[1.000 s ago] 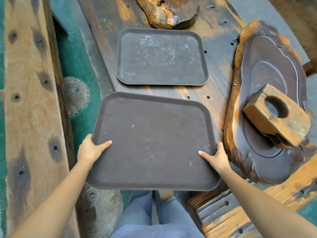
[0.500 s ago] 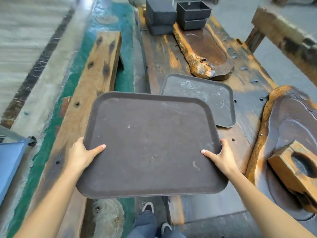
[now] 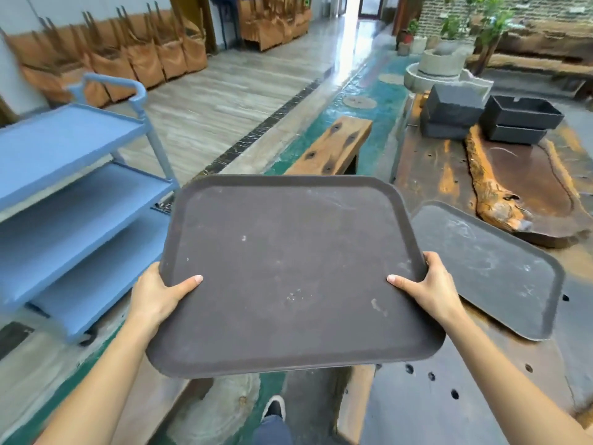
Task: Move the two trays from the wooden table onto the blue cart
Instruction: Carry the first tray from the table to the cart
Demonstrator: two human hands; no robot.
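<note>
Brown and flat, the first tray [image 3: 288,271] is held up in the air by both hands, off the table [image 3: 423,175] and not yet on the cart [image 3: 64,139]. The left hand [image 3: 157,293] is clamped on its left edge and the right hand [image 3: 433,290] on its right edge, with each thumb laid on top and the other fingers hidden under the rim. The hands are kept well apart, one on each side. The second tray [image 3: 491,268] is left lying on the table to the right, near the held tray. The cart is seen to the left, with three blue shelves and a handle at the far end. Nothing can be seen on its shelves. A wooden bench [image 3: 333,146] is seen farther off, between the cart and the table. It looks as if the first tray is being carried across to the cart, so about half of the first move seems done. Some things could go wrong from here. The tray is gripped only at its near part, so the far end could dip and slip out if the grip is loosened. Its far corner could be knocked on the cart's post if it is swung too fast. The bench or floor edge could be tripped on, since the feet are partly hidden by the tray.
</note>
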